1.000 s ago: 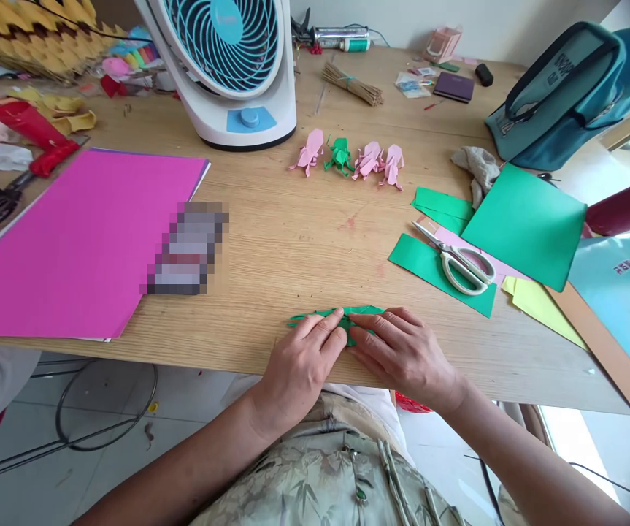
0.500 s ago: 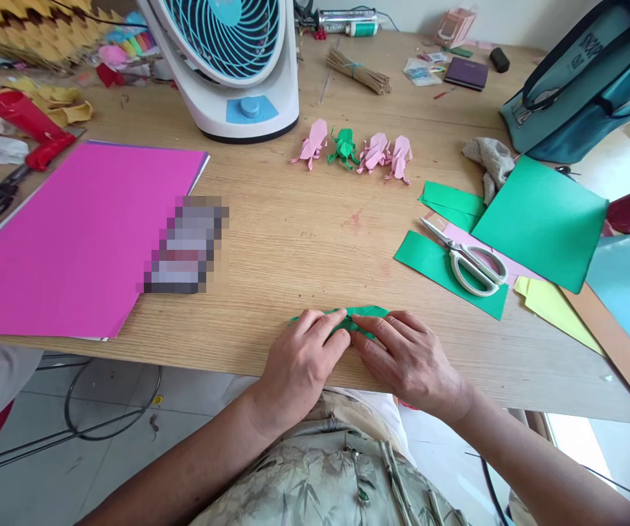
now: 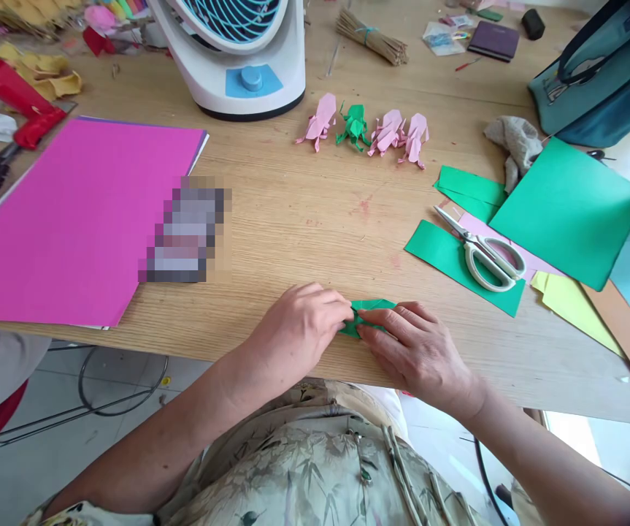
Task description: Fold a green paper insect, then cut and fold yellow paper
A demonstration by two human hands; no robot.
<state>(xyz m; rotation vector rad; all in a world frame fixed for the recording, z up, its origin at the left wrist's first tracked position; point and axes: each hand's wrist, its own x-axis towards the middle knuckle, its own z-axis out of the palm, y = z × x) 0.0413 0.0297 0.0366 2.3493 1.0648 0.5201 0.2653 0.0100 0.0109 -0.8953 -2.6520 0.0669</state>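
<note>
A small folded piece of green paper (image 3: 376,304) lies on the table near its front edge, partly covered by both hands. My left hand (image 3: 309,321) is closed at the paper's left side, its fingertips pinching the edge near the middle. From the right, my right hand (image 3: 413,347) presses the paper with thumb and index finger, their tips close to the left fingertips. The paper's underside and left end are hidden. Farther back stand folded paper figures: a green frog-like one (image 3: 355,127) among several pink ones (image 3: 386,132).
White-handled scissors (image 3: 493,263) rest on green paper strips at right, beside a large green sheet (image 3: 571,212) and yellow paper (image 3: 577,307). Left are magenta sheets (image 3: 74,226), a blurred phone-like object (image 3: 186,230) and a red glue gun (image 3: 24,102). A fan (image 3: 249,73) stands behind.
My left hand has risen and turned, its fingers now bunched at the paper instead of lying across it. My right hand stays on the paper. The camera view has tilted down slightly.
</note>
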